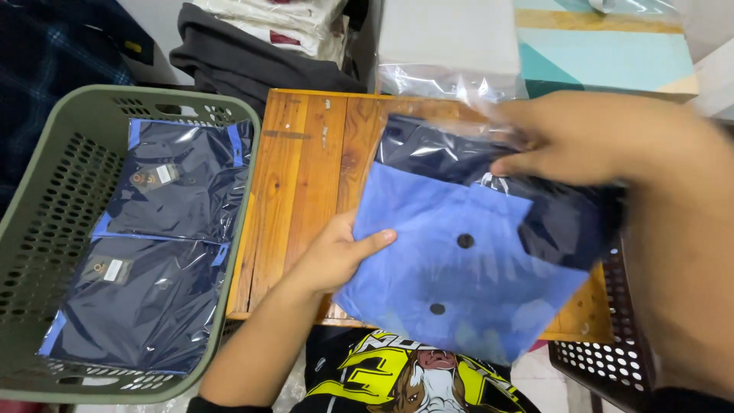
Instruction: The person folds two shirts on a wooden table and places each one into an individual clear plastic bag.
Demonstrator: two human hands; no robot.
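Fingers of the left hand (pixel 336 256) pinched the near edge of a blue bag (pixel 451 268) with two dark snaps, thumb on top, holding it flat over the wooden table (pixel 298 191). The right hand (pixel 589 138) gripped the clear plastic wrap of a folded navy garment (pixel 459 157) at the bag's far end, seemingly to keep it steady at the bag's mouth. Beside the table, a green basket (pixel 46 183) held two wrapped navy garments (pixel 153 252) laid flat.
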